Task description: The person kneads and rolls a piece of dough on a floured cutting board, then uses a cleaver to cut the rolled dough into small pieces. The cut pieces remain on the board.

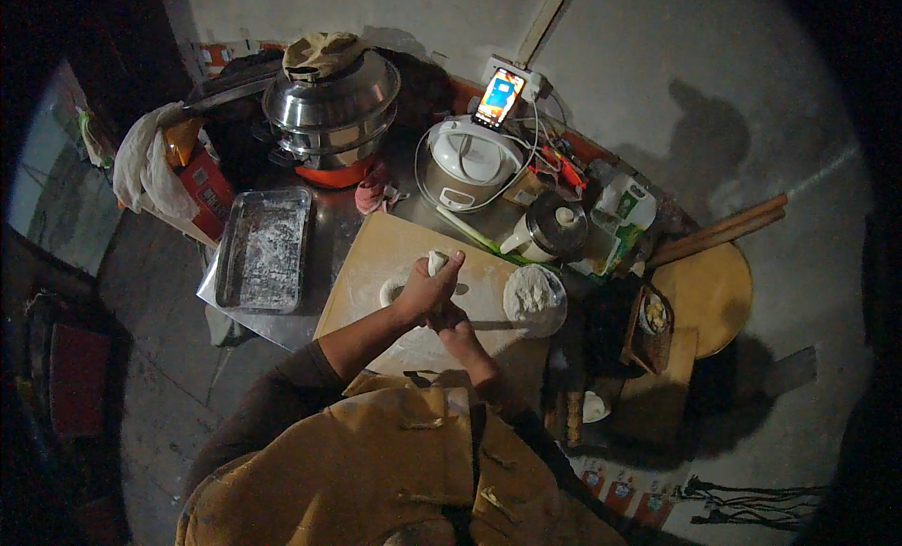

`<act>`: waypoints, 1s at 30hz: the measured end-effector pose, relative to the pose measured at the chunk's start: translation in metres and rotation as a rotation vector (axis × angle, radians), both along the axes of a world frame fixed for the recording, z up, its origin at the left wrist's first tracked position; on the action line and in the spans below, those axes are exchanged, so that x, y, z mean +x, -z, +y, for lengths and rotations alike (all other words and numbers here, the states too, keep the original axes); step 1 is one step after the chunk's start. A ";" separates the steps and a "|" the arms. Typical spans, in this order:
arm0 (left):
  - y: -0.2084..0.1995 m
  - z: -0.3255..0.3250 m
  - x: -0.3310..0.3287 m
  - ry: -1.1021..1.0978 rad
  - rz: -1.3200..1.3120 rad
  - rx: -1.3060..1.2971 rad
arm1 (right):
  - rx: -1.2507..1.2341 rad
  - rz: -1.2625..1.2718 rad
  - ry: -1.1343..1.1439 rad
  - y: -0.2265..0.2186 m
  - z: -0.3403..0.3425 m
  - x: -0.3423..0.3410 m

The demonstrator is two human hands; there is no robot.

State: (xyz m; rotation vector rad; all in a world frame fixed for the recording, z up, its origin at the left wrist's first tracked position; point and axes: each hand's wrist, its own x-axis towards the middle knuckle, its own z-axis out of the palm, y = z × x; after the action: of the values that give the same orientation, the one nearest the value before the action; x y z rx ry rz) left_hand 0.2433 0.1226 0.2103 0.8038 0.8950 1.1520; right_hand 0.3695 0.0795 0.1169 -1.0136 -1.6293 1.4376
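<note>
Over the floured wooden board (366, 250), my left hand (425, 292) is closed around a piece of pale dough (437, 261), whose end pokes out by the thumb. My right hand (458, 335) presses up against it from just below, fingers bunched; what they grip is hidden by the left hand. Another piece of dough (389, 290) lies on the board beside my left wrist, partly covered. At the board's right edge sits a bowl of white flour (530, 296), tilted toward me in this view.
A flour-dusted metal tray (263, 255) lies left of the board. Behind stand a steel steamer (331, 109), a rice cooker (465, 161) with a lit phone (500, 97) above it, and a lidded glass jar (554, 225). Green onion (470, 230) rests along the far edge.
</note>
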 end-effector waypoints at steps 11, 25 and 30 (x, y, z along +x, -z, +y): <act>-0.023 0.010 -0.017 -0.016 0.017 0.006 | -0.100 0.058 -0.028 -0.008 0.002 -0.004; -0.010 0.016 -0.024 -0.011 -0.113 0.079 | -0.118 -0.091 -0.019 -0.015 -0.001 0.001; -0.011 0.012 -0.025 0.025 -0.224 0.049 | -0.066 0.062 -0.039 -0.024 -0.003 -0.004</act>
State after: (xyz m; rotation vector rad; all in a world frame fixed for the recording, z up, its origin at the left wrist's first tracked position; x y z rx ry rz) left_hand 0.2187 0.1343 0.2213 0.7071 0.6724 1.2193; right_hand 0.3658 0.0763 0.1405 -0.9692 -1.5743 1.5425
